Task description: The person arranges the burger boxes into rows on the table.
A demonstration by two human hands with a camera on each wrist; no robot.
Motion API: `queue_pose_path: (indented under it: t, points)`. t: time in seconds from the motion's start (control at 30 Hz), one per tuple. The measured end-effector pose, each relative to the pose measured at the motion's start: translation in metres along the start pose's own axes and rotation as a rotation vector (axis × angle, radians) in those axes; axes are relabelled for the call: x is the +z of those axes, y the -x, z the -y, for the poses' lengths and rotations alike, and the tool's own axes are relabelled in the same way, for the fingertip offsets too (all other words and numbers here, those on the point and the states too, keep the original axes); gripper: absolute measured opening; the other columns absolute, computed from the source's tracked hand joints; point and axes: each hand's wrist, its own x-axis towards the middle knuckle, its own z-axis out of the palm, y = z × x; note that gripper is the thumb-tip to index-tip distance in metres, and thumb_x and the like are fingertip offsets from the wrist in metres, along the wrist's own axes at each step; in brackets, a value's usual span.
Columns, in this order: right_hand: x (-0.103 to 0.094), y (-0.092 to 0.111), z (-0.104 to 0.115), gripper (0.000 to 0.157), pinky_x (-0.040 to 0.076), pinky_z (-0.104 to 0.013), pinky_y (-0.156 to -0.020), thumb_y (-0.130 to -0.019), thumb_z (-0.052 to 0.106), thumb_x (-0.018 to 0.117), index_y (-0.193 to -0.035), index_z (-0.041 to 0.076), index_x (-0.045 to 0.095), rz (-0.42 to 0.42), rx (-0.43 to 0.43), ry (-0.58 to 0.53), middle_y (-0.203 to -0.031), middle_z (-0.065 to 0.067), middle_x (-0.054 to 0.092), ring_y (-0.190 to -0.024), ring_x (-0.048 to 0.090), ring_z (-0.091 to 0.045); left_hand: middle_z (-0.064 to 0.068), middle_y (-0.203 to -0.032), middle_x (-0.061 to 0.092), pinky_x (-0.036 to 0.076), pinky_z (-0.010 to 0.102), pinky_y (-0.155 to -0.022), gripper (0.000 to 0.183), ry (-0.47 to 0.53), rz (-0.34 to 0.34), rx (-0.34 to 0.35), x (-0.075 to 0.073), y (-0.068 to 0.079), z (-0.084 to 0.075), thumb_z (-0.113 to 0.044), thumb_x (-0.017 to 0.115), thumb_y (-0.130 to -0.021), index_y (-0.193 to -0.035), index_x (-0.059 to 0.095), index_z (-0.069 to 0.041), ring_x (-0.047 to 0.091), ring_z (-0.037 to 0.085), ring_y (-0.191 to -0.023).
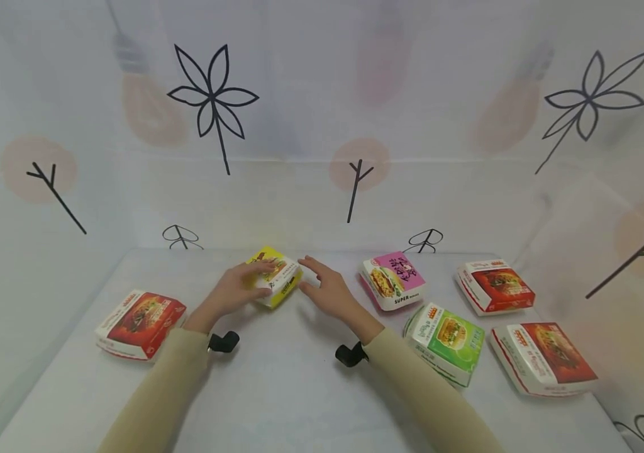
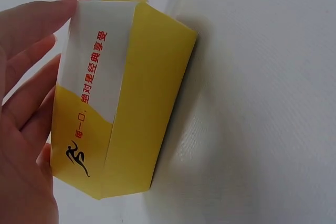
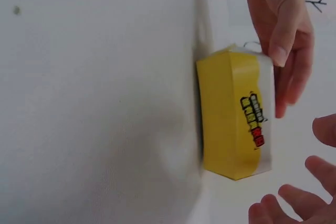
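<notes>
nearest the camera, two beige sleeves (image 1: 424, 390) ran forward over the white worktop (image 1: 288, 390), each wrist carrying a small black camera. beyond them the left hand (image 1: 231, 292) lay on the near-left side of the yellow box (image 1: 277, 277), its fingers (image 2: 31, 61) fairly straight and spread along the box's side and top edge rather than curled round it. the right hand (image 1: 327, 292) stood just beside the box's right end, fingers loose and apart, the fingertips near the card; whether they actually touched it i could not tell. the box sat flat on the worktop, toward the back and middle, well apart from the others.

it looked like a folded paperboard burger carton: light, probably hollow, with a smooth printed skin that would slide under a flat palm. the walls would likely dent if squeezed hard, and the flap edge could pop open, so the safest hold seemed to be a gentle one across the two long slanted sides.

off to the left lay a red box (image 1: 141, 324); to the right a green box (image 1: 446, 340), a pink box (image 1: 392, 280) and two more red ones, with a patterned curtain (image 1: 322, 126) behind.
</notes>
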Motion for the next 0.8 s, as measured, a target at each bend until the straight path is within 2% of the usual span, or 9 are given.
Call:
queue_pose_path:
  t: [0.17,0.33,0.53,0.67,0.8]
  points:
    - [0.009,-0.015,-0.005,0.054,0.037,-0.045,-0.11,-0.099,0.024,0.062,-0.15,0.02,0.045,0.026,0.048,-0.034,-0.16,-0.004,0.032,-0.143,0.035,-0.028,-0.002,-0.146,0.053,0.008,0.054,-0.118,0.051,-0.039,0.004,0.073,0.002,-0.005,-0.001,-0.025,0.08,-0.085,-0.133,0.064,-0.023,0.033,0.031,-0.144]
    - [0.013,-0.022,-0.006,0.053,0.04,-0.047,-0.107,-0.098,0.029,0.061,-0.149,0.021,0.048,0.026,0.082,-0.038,-0.155,-0.006,0.04,-0.136,0.044,-0.033,-0.002,-0.147,0.051,0.004,0.052,-0.119,0.051,-0.044,-0.006,0.122,0.006,-0.009,0.001,-0.022,0.081,-0.085,-0.133,0.064,-0.021,0.034,0.027,-0.144]
    - [0.014,-0.021,-0.006,0.048,0.042,-0.045,-0.106,-0.098,0.022,0.062,-0.144,0.013,0.053,-0.01,0.082,-0.032,-0.151,-0.009,0.046,-0.137,0.043,-0.028,0.003,-0.148,0.05,0.006,0.06,-0.117,0.051,-0.038,-0.079,0.195,0.007,-0.009,0.001,-0.014,0.08,-0.083,-0.132,0.064,-0.014,0.032,0.027,-0.145]
    - [0.014,-0.019,-0.007,0.045,0.042,-0.044,-0.106,-0.098,0.02,0.063,-0.141,0.01,0.056,-0.038,0.075,-0.006,-0.148,-0.012,0.048,-0.136,0.044,-0.028,0.005,-0.15,0.047,0.014,0.058,-0.116,0.048,-0.05,-0.147,0.151,0.008,-0.006,0.002,-0.017,0.081,-0.083,-0.129,0.066,-0.013,0.029,0.028,-0.146]
    - [0.015,-0.016,-0.008,0.043,0.041,-0.046,-0.106,-0.096,0.02,0.064,-0.138,0.01,0.059,-0.075,0.084,0.011,-0.144,-0.013,0.05,-0.133,0.046,-0.03,0.008,-0.155,0.04,0.018,0.057,-0.115,0.048,-0.061,-0.188,0.07,0.008,-0.003,0.003,-0.023,0.082,-0.084,-0.127,0.066,-0.011,0.025,0.032,-0.146]
